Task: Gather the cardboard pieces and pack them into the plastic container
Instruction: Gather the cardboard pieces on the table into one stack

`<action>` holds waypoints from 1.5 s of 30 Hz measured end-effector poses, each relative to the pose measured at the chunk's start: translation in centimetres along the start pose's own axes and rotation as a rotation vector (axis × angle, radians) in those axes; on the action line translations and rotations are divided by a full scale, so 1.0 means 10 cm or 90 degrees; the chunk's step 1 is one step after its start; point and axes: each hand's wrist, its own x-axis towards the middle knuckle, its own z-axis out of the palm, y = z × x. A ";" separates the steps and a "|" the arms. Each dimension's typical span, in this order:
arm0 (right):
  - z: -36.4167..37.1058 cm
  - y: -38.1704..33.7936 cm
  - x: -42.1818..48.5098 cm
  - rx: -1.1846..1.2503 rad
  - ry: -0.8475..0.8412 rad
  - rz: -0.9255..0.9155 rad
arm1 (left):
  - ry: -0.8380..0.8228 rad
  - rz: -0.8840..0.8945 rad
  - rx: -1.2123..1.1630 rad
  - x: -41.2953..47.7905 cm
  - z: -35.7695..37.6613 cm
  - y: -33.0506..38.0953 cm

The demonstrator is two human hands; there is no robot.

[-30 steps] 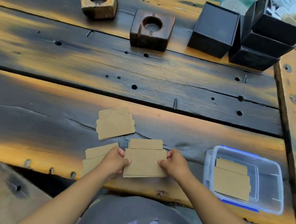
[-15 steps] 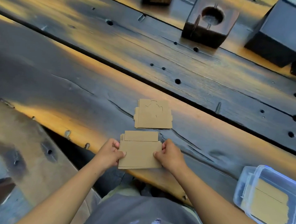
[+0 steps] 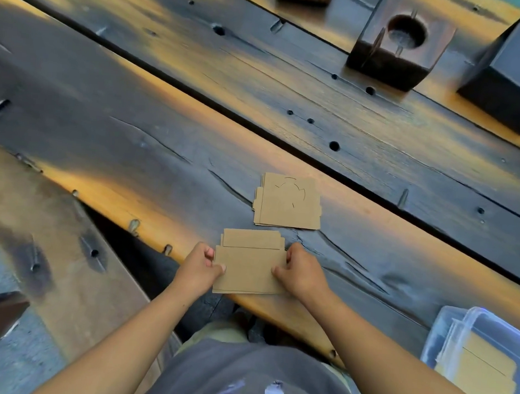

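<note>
A stack of brown cardboard pieces [image 3: 247,262] lies at the near edge of the dark wooden table, held from both sides. My left hand [image 3: 199,269] grips its left edge and my right hand [image 3: 301,272] grips its right edge. Just beyond it a second stack of cardboard pieces [image 3: 288,203] with a cut-out pattern rests on the table, untouched. The clear plastic container [image 3: 444,330] with a blue rim sits at the lower right, partly out of frame, with cardboard pieces [image 3: 481,371] lying flat inside.
A dark wooden block [image 3: 399,41] with a round hole stands at the back. A black box [image 3: 512,74] sits at the far right. The table's near edge runs diagonally, with a wooden bench [image 3: 69,247] below on the left.
The view has swung left, so the container now sits at the frame's right edge. The separate pieces under my left hand are gone from sight, and both hands hold one squared stack.
</note>
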 end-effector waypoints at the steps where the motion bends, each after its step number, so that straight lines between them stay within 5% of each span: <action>1: -0.01 0.00 0.00 -0.002 0.000 0.000 | -0.002 0.001 0.004 0.01 -0.01 -0.01; 23: -0.17 0.11 -0.15 0.190 -0.049 0.120 | -0.138 -0.075 -0.114 0.07 -0.06 0.35; 32: -0.75 0.12 0.22 0.196 0.068 0.069 | -0.115 0.036 -0.102 0.30 0.01 1.14; 45: -0.99 0.02 0.88 0.141 0.094 0.062 | -0.046 0.028 -0.109 0.69 0.22 1.45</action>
